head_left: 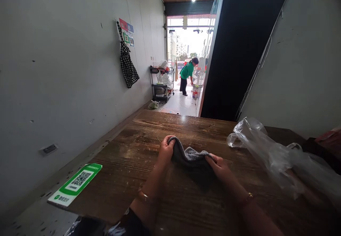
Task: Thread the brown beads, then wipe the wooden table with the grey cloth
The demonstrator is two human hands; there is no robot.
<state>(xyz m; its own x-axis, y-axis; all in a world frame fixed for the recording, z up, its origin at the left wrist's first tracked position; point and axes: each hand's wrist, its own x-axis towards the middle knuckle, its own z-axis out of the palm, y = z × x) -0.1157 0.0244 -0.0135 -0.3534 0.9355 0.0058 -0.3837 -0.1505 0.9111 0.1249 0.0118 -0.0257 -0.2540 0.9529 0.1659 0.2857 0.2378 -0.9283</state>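
Note:
A dark grey cloth (195, 155) is stretched between my two hands over the wooden table (128, 179). My left hand (167, 146) pinches its upper left corner between thumb and fingers. At the other end, my right hand (217, 165) grips the right edge, fingers closed. Between them the cloth's top edge sags, with a small fold rising near the middle. Its lower part hangs close to the tabletop; whether it touches I cannot tell.
Clear plastic bags (271, 154) lie on the table's right. A green QR-code card (80, 182) rests at the left edge. A checkered apron (128, 65) hangs on the wall. Beyond stand a loaded cart (162, 83) and a person in green (187, 70) bending over a bucket (196, 91).

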